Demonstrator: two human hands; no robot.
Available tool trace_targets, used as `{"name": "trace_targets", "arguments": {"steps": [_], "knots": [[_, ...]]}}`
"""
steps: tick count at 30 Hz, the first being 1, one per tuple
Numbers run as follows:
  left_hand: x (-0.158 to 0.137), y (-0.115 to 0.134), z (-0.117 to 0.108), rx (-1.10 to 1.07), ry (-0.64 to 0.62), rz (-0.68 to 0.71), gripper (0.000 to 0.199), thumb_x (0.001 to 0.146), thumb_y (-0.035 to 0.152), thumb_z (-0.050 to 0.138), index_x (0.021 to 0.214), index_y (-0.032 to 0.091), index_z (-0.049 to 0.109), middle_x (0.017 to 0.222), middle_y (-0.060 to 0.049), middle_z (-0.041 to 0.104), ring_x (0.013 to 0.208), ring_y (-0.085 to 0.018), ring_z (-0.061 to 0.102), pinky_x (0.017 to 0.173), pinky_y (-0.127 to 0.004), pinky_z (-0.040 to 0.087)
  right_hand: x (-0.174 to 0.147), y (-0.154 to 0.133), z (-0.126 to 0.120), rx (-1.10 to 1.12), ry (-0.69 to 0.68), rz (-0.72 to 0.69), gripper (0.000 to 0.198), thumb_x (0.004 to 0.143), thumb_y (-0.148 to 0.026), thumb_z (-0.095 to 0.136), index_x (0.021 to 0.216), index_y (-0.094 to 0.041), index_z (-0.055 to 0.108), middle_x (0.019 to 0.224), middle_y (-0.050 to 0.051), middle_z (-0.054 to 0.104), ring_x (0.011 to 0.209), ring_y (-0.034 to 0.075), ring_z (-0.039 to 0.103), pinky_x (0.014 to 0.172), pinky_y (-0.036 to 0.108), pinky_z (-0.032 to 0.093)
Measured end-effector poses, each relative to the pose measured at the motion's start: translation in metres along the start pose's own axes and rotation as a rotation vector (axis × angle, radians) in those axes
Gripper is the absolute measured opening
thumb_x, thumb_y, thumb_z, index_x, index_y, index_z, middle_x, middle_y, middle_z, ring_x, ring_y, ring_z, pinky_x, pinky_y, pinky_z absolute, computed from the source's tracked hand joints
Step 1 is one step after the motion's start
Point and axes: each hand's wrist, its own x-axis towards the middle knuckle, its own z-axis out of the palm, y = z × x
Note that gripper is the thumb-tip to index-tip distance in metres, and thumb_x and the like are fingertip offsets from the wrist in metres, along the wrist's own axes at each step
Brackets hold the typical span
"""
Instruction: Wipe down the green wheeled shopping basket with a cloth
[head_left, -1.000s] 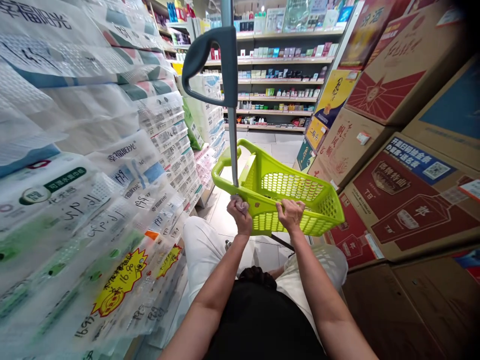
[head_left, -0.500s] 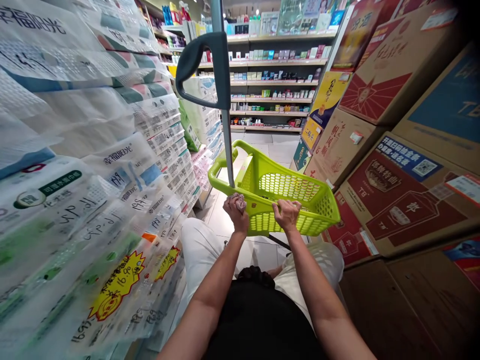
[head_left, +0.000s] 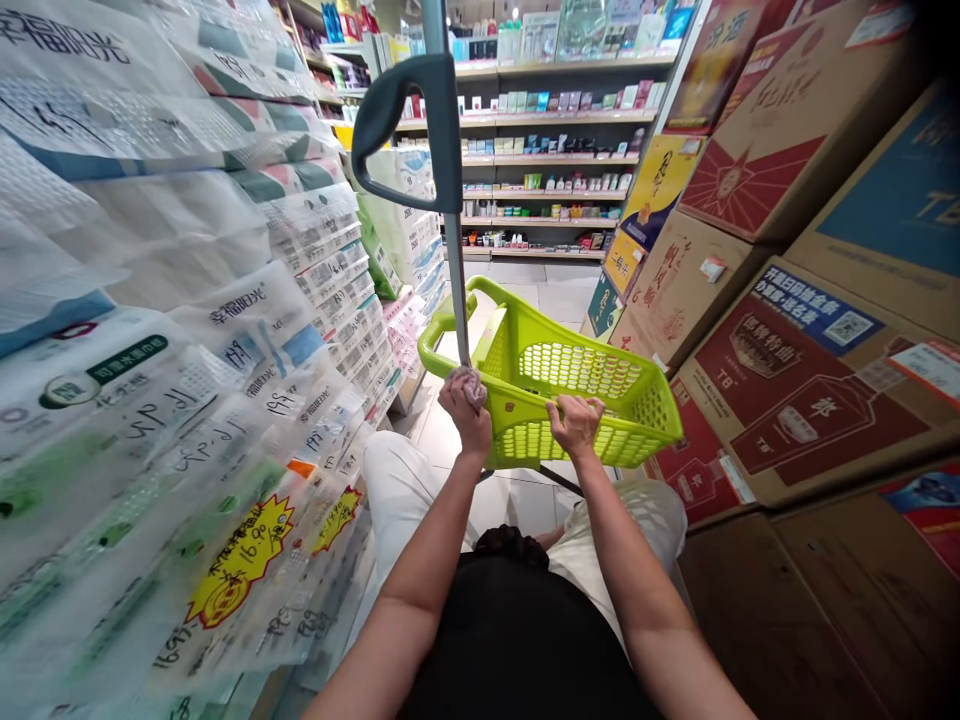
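Note:
A lime-green shopping basket [head_left: 517, 405] with perforated sides stands tilted in front of my knees. My left hand [head_left: 469, 422] is closed around a crumpled pinkish-grey cloth [head_left: 466, 384], which lies against the basket's near rim at the left. Farther right along that rim, my right hand [head_left: 576, 428] has its fingers curled over the edge. A grey pole with a dark loop handle [head_left: 445, 130] rises from the basket's left end. The basket's inner floor is mostly hidden by its near wall.
Stacked plastic-wrapped paper packs [head_left: 225, 320] line the left side closely. Cardboard cartons [head_left: 810, 370] rise on the right. A shelf unit [head_left: 547, 160] with small boxes and bottles closes off the back, beyond a tiled floor [head_left: 544, 272].
My left hand and the cloth have shifted slightly up and left along the rim. My right hand stays on the rim, and the basket has barely moved.

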Motion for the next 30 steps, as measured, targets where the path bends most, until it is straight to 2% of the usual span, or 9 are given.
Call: {"name": "trace_targets", "arguments": {"steps": [3, 6, 7, 10, 13, 18, 22, 26, 30], "knots": [[-0.007, 0.000, -0.008, -0.001, 0.001, -0.010, 0.047, 0.077, 0.003, 0.051, 0.119, 0.022, 0.059, 0.124, -0.014, 0.054, 0.123, -0.030, 0.050, 0.114, -0.050, 0.039, -0.001, 0.001, 0.002, -0.003, 0.014, -0.016, 0.033, 0.100, -0.043, 0.047, 0.076, -0.022, 0.054, 0.077, 0.003, 0.069, 0.079, 0.021, 0.054, 0.092, 0.040, 0.023], [0.025, 0.002, -0.024, 0.061, 0.148, 0.017, 0.046, 0.081, 0.005, 0.051, 0.123, 0.021, 0.060, 0.128, -0.016, 0.053, 0.127, -0.033, 0.047, 0.116, -0.052, 0.036, -0.002, 0.005, 0.001, 0.005, 0.022, -0.029, 0.033, 0.099, -0.043, 0.047, 0.076, -0.022, 0.055, 0.077, 0.003, 0.069, 0.079, 0.021, 0.055, 0.092, 0.041, 0.024], [0.041, 0.003, -0.031, 0.098, 0.129, 0.039, 0.046, 0.081, 0.005, 0.052, 0.123, 0.021, 0.061, 0.132, -0.016, 0.053, 0.129, -0.034, 0.045, 0.117, -0.054, 0.034, -0.003, 0.008, 0.000, 0.013, 0.025, -0.032, 0.033, 0.100, -0.043, 0.047, 0.076, -0.022, 0.055, 0.077, 0.003, 0.069, 0.079, 0.021, 0.055, 0.093, 0.042, 0.024], [0.076, 0.008, -0.047, 0.199, -0.130, 0.143, 0.039, 0.078, 0.005, 0.055, 0.110, 0.024, 0.068, 0.124, -0.013, 0.060, 0.126, -0.035, 0.046, 0.113, -0.056, 0.037, -0.003, 0.017, -0.006, 0.069, 0.025, -0.036, 0.037, 0.101, -0.047, 0.045, 0.074, -0.023, 0.055, 0.075, 0.004, 0.069, 0.078, 0.021, 0.055, 0.093, 0.042, 0.024], [0.073, 0.015, -0.052, 0.244, -0.294, 0.209, 0.040, 0.080, 0.005, 0.054, 0.110, 0.025, 0.072, 0.121, -0.013, 0.064, 0.121, -0.036, 0.047, 0.109, -0.056, 0.041, 0.005, 0.016, -0.011, 0.128, 0.021, -0.021, 0.041, 0.104, -0.047, 0.040, 0.073, -0.024, 0.056, 0.074, 0.005, 0.070, 0.080, 0.022, 0.056, 0.093, 0.044, 0.024], [0.056, 0.023, -0.045, 0.222, -0.376, 0.241, 0.044, 0.082, 0.007, 0.053, 0.118, 0.025, 0.071, 0.127, -0.015, 0.064, 0.121, -0.037, 0.048, 0.109, -0.057, 0.039, 0.035, -0.045, -0.001, 0.198, 0.030, 0.015, 0.029, 0.104, -0.040, 0.041, 0.096, -0.025, 0.064, 0.098, 0.005, 0.075, 0.091, 0.023, 0.060, 0.098, 0.043, 0.024], [0.094, 0.019, -0.047, 0.208, -0.480, 0.263, 0.030, 0.082, 0.012, 0.058, 0.104, 0.025, 0.074, 0.114, -0.015, 0.068, 0.116, -0.036, 0.050, 0.106, -0.055, 0.041, 0.046, -0.098, 0.015, 0.377, -0.013, 0.096, 0.035, 0.105, -0.035, 0.033, 0.088, -0.023, 0.060, 0.090, 0.004, 0.070, 0.089, 0.022, 0.059, 0.093, 0.039, 0.030], [0.135, 0.009, -0.051, 0.188, -0.578, 0.278, 0.019, 0.079, 0.015, 0.065, 0.089, 0.027, 0.076, 0.101, -0.011, 0.070, 0.103, -0.032, 0.051, 0.104, -0.052, 0.042, 0.043, -0.104, 0.022, 0.469, -0.017, 0.109, 0.032, 0.104, -0.041, 0.036, 0.088, -0.024, 0.058, 0.090, 0.004, 0.068, 0.093, 0.022, 0.060, 0.091, 0.038, 0.031], [0.108, 0.009, -0.050, 0.190, -0.527, 0.305, 0.027, 0.083, 0.013, 0.061, 0.099, 0.026, 0.077, 0.111, -0.012, 0.070, 0.113, -0.034, 0.050, 0.104, -0.053, 0.043, 0.043, -0.093, 0.020, 0.475, -0.018, 0.083, 0.033, 0.104, -0.044, 0.036, 0.089, -0.024, 0.058, 0.094, 0.004, 0.069, 0.095, 0.022, 0.060, 0.092, 0.038, 0.031]]}}
